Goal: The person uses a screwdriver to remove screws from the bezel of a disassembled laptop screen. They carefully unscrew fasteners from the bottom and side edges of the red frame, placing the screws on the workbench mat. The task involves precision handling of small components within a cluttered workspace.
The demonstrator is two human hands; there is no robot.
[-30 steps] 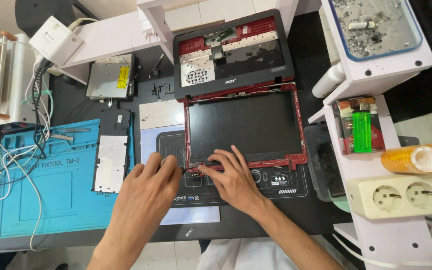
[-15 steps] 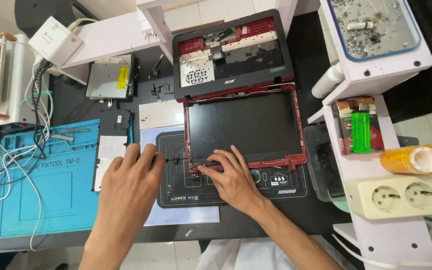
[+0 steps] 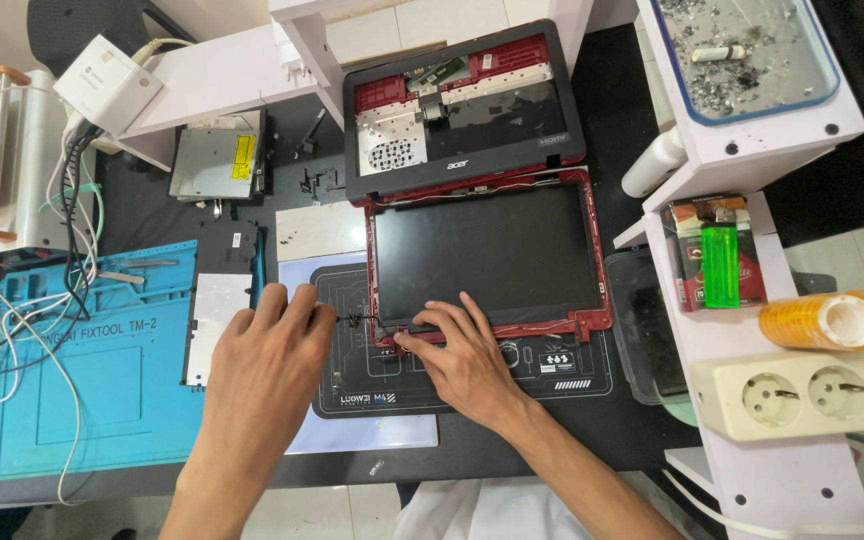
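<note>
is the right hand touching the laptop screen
Touching: the head view shows the right hand with fingertips pressed on the lower left edge of the laptop screen.

Bare black mat (image 3: 352, 375) lies between the hands; the laptop base (image 3: 462, 105) blocks far, shelving (image 3: 752, 150) probably crowds right.

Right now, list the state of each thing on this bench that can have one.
Laptop: dismantled, lying open flat.
Screen: dark, loose in its red frame.
Left hand: pinching a small black part.
Right hand: fingers pressing the screen's lower edge.
Green lighter: unlit, lying flat.
Wall socket: nothing plugged in.
</note>
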